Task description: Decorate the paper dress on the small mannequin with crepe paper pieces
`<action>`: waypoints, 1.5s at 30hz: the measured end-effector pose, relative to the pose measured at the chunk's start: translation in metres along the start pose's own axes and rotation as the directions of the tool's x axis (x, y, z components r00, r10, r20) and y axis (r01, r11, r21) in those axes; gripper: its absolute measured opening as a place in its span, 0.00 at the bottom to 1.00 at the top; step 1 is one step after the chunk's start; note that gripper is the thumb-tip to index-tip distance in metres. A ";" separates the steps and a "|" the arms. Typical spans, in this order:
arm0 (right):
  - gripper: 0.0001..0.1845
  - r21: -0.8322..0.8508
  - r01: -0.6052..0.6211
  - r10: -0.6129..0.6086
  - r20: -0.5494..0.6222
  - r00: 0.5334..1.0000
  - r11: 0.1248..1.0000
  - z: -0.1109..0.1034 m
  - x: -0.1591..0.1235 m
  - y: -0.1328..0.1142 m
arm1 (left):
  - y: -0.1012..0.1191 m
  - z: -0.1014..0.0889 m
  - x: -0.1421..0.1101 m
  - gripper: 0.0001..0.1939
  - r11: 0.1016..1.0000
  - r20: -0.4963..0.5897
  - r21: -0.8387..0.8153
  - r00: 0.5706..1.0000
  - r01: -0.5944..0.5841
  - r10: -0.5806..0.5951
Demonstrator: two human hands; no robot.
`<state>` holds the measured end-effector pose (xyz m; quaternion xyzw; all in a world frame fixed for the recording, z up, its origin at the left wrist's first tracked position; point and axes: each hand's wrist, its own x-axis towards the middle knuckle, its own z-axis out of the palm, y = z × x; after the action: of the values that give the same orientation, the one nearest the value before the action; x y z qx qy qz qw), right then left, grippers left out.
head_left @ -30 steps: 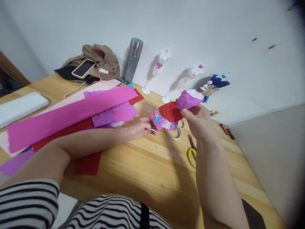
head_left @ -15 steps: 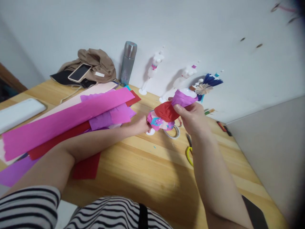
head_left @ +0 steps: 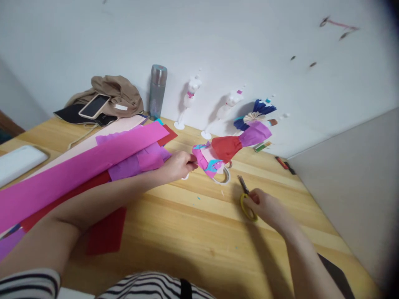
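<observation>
My left hand (head_left: 182, 165) is closed around the stand of a small dress-form mannequin, which it holds tilted to the right above the table. The mannequin wears a crepe-paper dress (head_left: 227, 148): purple at the top, red in the middle, and a pink hem with blue and purple pieces. Most of the stand is hidden by my fingers. My right hand (head_left: 263, 205) pinches the yellow handle of a pair of scissors (head_left: 246, 199), whose blades point away from me at table level. Beneath the dress hem lies a roll of tape (head_left: 225, 177), partly covered.
Crepe-paper strips (head_left: 77, 174) in pink, purple and red are heaped on the left. Along the wall stand a steel flask (head_left: 157, 92), two white mannequins (head_left: 190, 93) and one in a navy dress (head_left: 260, 112). A phone (head_left: 94, 106) rests on brown cloth. A red-and-black cutter (head_left: 284, 165) lies far right.
My right hand has let go of the dress's purple top, moved down toward me and taken hold of the scissors. My left hand still holds the mannequin, now leaning further right.
</observation>
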<state>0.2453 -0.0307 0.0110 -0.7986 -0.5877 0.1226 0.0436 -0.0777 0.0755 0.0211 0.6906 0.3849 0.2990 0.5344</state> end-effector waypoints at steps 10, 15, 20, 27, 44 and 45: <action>0.09 -0.120 -0.087 0.061 -0.207 0.977 0.989 0.034 -0.013 0.025 | 0.018 -0.011 -0.003 0.07 0.984 0.134 0.179 0.990 0.023 -0.048; 0.11 0.016 -0.106 0.107 -0.114 0.988 0.994 0.032 -0.003 0.028 | 0.018 -0.014 -0.002 0.08 0.975 0.135 0.219 0.989 0.032 -0.063; 0.21 0.588 -0.119 0.231 -0.120 0.965 0.800 0.018 -0.014 0.024 | 0.012 -0.015 0.000 0.06 0.982 0.127 0.191 0.992 0.000 -0.025; 0.38 0.858 0.173 -0.196 -0.087 0.977 0.483 -0.009 -0.050 0.019 | 0.013 -0.018 0.003 0.07 0.959 0.095 0.272 0.990 0.073 -0.102; 0.17 0.426 0.517 -0.539 -0.077 0.839 0.743 -0.060 -0.061 -0.070 | 0.020 -0.023 -0.001 0.11 0.899 0.225 0.393 0.968 -0.191 0.107; 0.17 0.422 0.516 -0.540 -0.072 0.838 0.745 -0.059 -0.061 -0.070 | 0.020 -0.023 -0.001 0.11 0.900 0.246 0.384 0.962 -0.208 0.118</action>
<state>0.1779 -0.0624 0.0916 -0.5665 -0.7491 0.2520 0.2333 -0.0934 0.0838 0.0459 0.8446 0.3185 0.1795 0.3910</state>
